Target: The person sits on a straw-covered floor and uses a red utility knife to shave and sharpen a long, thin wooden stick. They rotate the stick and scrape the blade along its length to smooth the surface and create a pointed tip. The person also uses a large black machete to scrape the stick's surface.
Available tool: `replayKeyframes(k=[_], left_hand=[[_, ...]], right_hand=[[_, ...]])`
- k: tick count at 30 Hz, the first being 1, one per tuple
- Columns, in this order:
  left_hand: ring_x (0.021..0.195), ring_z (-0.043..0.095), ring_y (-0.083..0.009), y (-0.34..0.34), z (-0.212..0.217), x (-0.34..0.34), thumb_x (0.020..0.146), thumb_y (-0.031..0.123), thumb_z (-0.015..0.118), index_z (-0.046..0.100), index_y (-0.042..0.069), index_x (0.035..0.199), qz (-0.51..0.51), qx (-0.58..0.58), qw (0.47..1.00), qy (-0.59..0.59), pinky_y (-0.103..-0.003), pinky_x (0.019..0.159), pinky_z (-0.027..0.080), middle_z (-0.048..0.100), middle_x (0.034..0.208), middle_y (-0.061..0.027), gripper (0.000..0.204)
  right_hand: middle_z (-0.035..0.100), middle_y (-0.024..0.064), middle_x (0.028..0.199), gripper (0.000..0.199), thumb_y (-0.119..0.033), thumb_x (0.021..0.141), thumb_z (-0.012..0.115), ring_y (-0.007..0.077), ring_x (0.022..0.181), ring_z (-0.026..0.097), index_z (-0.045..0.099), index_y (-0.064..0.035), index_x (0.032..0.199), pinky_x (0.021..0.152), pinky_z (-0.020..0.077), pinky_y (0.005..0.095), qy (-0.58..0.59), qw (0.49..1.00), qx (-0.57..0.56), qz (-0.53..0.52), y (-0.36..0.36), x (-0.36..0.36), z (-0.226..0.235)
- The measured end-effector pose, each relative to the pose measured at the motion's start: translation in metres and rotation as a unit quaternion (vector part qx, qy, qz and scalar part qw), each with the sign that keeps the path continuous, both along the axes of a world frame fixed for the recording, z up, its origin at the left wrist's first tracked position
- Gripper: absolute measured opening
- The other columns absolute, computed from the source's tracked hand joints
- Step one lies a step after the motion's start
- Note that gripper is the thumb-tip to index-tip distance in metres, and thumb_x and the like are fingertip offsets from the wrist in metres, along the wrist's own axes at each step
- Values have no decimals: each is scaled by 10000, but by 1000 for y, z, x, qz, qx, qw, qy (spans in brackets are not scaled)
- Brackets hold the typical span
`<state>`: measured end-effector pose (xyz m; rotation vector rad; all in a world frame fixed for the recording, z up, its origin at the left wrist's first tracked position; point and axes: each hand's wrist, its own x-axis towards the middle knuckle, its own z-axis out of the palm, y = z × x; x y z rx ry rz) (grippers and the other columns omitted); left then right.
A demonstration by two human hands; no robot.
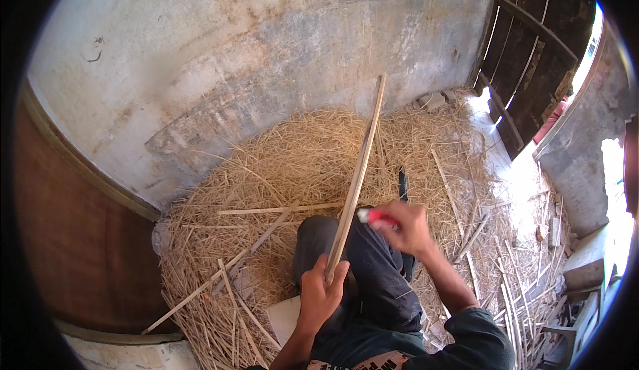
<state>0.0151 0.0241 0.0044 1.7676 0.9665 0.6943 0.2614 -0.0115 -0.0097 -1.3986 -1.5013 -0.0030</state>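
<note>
My left hand (322, 290) is wrapped round the lower end of a long, pale, split bamboo strip (359, 177), which rises in front of me, tilted a little to the right at its top. Closed fingers of my right hand (407, 229) hold a small red tool with a whitish end (377, 218). Motion smears that tool, so its exact kind is unclear. It is just right of the strip, apart from it, above my bent knee in dark trousers (373, 257).
A heap of straw-like shavings (299, 150) covers the floor up to the stained wall (266, 50). Loose strips (219, 280) lie across it at left, more at lower right. A dark wooden door (532, 50) stands at far right; a brown panel (80, 237) is at left.
</note>
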Motion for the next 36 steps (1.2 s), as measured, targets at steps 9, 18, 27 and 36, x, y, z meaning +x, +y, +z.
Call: replayKeyframes(k=[9, 18, 27, 36], left_hand=[[573, 613, -212, 6, 2, 20, 1065, 338, 655, 598, -13, 947, -7, 105, 994, -28, -374, 534, 449, 601, 676, -152, 375], [652, 664, -471, 4, 9, 16, 1053, 274, 669, 585, -19, 881, 8, 125, 992, 19, -468, 516, 471, 615, 662, -245, 350], [619, 648, -467, 0, 18, 6, 1054, 276, 664, 574, -8, 857, 15, 104, 994, 43, -450, 504, 463, 589, 633, -244, 357], [626, 666, -463, -23, -1, -27, 1064, 352, 634, 577, 0, 832, -9, 51, 991, 125, -494, 521, 472, 599, 628, -245, 425]], right_hand=[[616, 21, 740, 302, -294, 820, 853, 224, 570, 652, 753, -114, 1040, 492, 505, 351, -125, 992, -15, 21, -18, -38, 7], [600, 7, 714, 295, -309, 805, 864, 204, 545, 636, 762, -124, 1011, 477, 488, 342, -130, 991, 5, -4, -17, -37, 14], [628, 20, 677, 273, -296, 787, 893, 204, 526, 622, 768, -110, 943, 473, 466, 342, -135, 991, 22, -15, -5, -26, 25], [732, 82, 773, 197, -221, 929, 786, 185, 568, 660, 806, -52, 1030, 551, 529, 328, -18, 988, 22, -153, 30, 49, 23]])
